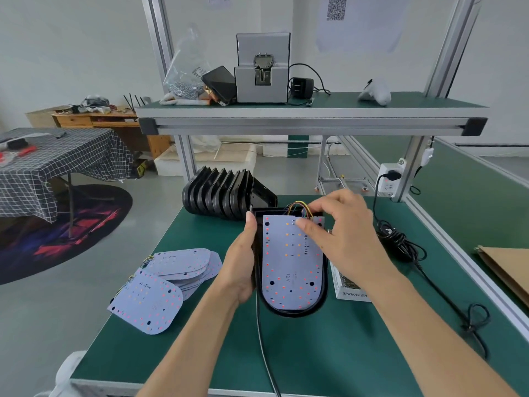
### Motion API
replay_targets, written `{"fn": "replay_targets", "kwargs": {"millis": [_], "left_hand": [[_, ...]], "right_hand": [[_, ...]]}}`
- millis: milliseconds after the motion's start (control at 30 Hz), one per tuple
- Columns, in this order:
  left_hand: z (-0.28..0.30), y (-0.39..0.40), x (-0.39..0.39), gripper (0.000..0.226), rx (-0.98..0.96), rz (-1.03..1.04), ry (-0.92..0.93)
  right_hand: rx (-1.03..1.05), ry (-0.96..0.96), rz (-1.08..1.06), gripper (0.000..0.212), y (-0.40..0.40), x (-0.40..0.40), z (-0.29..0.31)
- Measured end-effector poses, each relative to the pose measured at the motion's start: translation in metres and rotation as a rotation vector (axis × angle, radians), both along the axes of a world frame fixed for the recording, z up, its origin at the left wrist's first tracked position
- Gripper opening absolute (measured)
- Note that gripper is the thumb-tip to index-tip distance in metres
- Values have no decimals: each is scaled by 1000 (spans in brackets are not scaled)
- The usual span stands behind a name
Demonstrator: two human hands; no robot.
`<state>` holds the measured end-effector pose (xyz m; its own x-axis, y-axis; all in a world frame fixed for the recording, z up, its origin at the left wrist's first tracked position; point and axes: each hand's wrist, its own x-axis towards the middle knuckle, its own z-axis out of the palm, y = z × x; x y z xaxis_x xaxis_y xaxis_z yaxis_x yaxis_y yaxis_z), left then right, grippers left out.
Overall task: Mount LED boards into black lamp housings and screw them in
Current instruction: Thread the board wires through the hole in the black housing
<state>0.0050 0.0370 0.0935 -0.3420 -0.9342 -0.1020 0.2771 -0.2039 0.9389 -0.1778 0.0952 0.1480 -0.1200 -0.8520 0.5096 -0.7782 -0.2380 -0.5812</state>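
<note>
Seating board (290, 262) in housing (294, 312) mid-desk | my left hand (242, 267) grips housing's side to steady it | right hand (340, 227) fingers pinch board's far end, tucking wires (299, 206)

The right hand (340, 230) hides the board's wire ends — box (347, 290) label cut short.

Green bench mat (315, 353): black housing (289, 309) at centre with LED board in it, row of spare housings (220, 193) at the back edge, pile of LED boards (166, 279) left, white box (347, 287) just right of the housing, coiled black cable (400, 242) further right. Upper shelf (312, 110): grey screw feeder (262, 73), bag of screws (186, 75), power adapter (302, 87)
</note>
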Motion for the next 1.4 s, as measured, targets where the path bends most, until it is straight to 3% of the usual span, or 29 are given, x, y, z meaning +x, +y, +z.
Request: {"fn": "replay_targets", "kwargs": {"millis": [133,233,433,533,600,767,1000,1133,1233,1400], "left_hand": [[0,1,-1,73,-22,1,11],[-3,2,-2,69,-45,13,27],[-7,0,-3,76,45,-35,154],[-5,1,-4,64,127,-68,189],[-4,2,-4,44,142,-105,166],[-10,1,-1,43,163,-114,142],[-9,4,-7,19,76,-5,34],[-12,8,-10,20,115,51,55],[-13,10,-13,29,49,86,29],[-17,10,-14,23,-60,124,-58]], "right_hand": [[52,-313,87,31,1,0,-10],[117,-403,140,39,-2,-2,-18],[91,-569,251,31,-3,-1,-24],[82,-680,297,26,0,7,-26],[87,-708,315,27,2,10,-27],[100,-778,400,24,4,14,-24],[92,-726,385,23,1,17,-22],[90,-668,327,27,-1,15,-28],[85,-710,291,34,-1,15,-31],[85,-762,236,32,0,13,-34]]}}
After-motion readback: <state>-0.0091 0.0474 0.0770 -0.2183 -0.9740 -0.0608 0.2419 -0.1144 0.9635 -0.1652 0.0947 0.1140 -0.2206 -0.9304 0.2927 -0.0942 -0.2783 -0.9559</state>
